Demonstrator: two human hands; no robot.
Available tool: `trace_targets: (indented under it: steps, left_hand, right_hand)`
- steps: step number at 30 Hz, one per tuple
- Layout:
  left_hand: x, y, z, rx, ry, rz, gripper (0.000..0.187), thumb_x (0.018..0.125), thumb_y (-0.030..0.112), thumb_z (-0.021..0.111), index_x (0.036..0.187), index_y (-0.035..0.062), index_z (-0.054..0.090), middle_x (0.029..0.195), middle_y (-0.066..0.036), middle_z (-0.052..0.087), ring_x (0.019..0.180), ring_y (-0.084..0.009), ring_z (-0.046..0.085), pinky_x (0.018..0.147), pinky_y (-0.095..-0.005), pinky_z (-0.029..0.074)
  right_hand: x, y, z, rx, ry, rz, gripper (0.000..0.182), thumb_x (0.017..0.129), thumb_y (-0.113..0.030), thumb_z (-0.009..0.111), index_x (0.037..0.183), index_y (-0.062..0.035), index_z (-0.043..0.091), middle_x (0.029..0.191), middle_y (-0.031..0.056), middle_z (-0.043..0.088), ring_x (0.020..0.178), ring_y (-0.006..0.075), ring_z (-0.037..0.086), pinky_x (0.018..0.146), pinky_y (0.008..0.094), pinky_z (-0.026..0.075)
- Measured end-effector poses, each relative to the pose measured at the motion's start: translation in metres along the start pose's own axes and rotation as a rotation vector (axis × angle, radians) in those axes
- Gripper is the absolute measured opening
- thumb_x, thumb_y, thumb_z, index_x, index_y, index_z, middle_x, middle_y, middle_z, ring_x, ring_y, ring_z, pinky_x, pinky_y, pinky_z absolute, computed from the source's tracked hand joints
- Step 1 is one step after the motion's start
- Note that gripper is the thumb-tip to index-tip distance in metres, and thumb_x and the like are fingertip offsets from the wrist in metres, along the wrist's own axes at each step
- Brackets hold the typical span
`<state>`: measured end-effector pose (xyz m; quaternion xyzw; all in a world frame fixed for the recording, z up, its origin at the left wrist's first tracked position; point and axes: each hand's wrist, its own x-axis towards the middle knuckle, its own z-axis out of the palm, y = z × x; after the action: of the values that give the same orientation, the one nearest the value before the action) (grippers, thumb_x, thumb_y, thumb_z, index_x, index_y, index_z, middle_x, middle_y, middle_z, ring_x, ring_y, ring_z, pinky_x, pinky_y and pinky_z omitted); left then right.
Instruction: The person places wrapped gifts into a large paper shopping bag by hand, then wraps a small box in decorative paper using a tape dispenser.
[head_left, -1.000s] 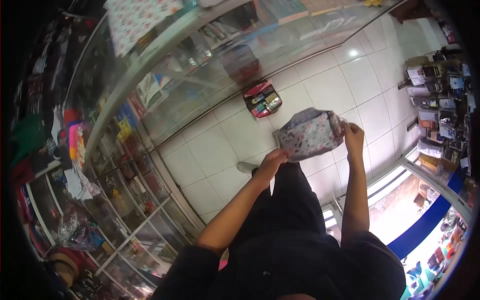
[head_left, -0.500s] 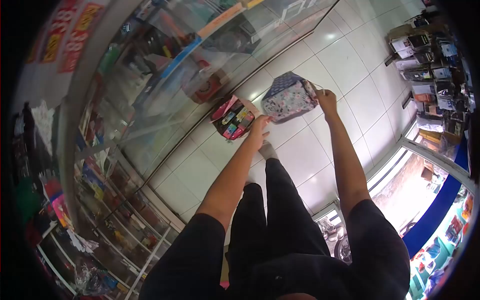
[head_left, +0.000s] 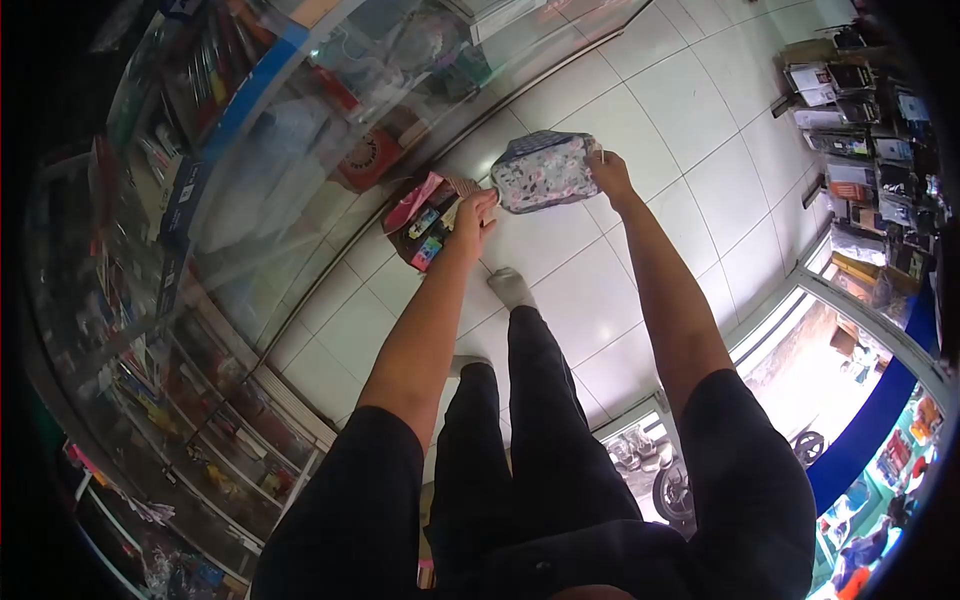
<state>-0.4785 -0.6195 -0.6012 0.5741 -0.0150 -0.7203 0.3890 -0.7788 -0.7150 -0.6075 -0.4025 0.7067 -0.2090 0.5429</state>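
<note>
A floral fabric pouch (head_left: 545,178), pale with pink and dark flowers and a blue-grey patterned back side, is stretched between my hands above the tiled floor. My right hand (head_left: 612,180) is closed on its right end. At its left end, my left hand (head_left: 474,218) pinches the corner, with the lower fingers loosely bent. Just left of and partly behind that hand sits an open box (head_left: 412,240) with pink flaps and several small colourful packets inside.
A glass display case (head_left: 290,140) full of goods runs along the left, with a red round-faced object (head_left: 368,158) behind its glass. Racks of hanging packaged goods (head_left: 850,130) line the right wall. An open doorway (head_left: 800,350) is at lower right, with a motorcycle wheel (head_left: 675,493) outside.
Both hands and the pouch have shifted left and slightly up in view. The camera has turned a little, and one foot now shows more fully on the floor.
</note>
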Motion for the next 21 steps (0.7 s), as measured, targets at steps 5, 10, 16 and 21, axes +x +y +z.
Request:
trace_targets:
  steps: [5,10,16,21]
  left_hand:
    - [-0.027,-0.001,0.014,0.115,-0.064,-0.039,0.045,0.093,0.033,0.062,0.133,0.0122,0.059,0.147,-0.003,0.054,0.145,-0.0211,0.041,0.118,-0.0491,0.029]
    - [-0.056,-0.025,-0.006,-0.032,-0.053,-0.022,0.051,0.090,0.033,0.066,0.136,0.0106,0.057,0.150,-0.003,0.051,0.146,-0.0215,0.039,0.119,-0.0491,0.028]
    - [-0.104,-0.049,-0.051,-0.209,0.054,-0.095,0.043,0.093,0.032,0.063,0.132,0.0132,0.059,0.144,-0.004,0.056,0.140,-0.0194,0.046,0.116,-0.0473,0.032]
    - [-0.116,-0.078,-0.092,-0.300,0.173,-0.109,0.040,0.094,0.032,0.061,0.129,0.0133,0.060,0.138,-0.003,0.061,0.135,-0.0197,0.050,0.115,-0.0480,0.034]
  right_hand:
    - [-0.004,0.015,-0.003,-0.216,0.160,-0.018,0.060,0.083,-0.032,0.072,0.130,0.0041,0.061,0.121,0.0251,0.070,0.116,0.0370,0.066,0.099,0.0421,0.051]
    - [0.008,0.026,-0.012,-0.135,0.091,-0.036,0.062,0.083,-0.031,0.074,0.134,0.0021,0.061,0.122,0.0245,0.070,0.115,0.0374,0.067,0.097,0.0428,0.052]
    - [-0.019,0.006,0.021,-0.579,0.595,-0.477,0.056,0.086,-0.015,0.064,0.137,0.0054,0.052,0.121,0.0239,0.067,0.107,0.0424,0.066,0.092,0.0494,0.053]
    - [-0.104,-0.038,0.123,-0.542,0.268,-0.810,0.034,0.088,-0.010,0.062,0.120,0.0018,0.060,0.109,0.0191,0.068,0.099,0.0437,0.065,0.085,0.0497,0.054]
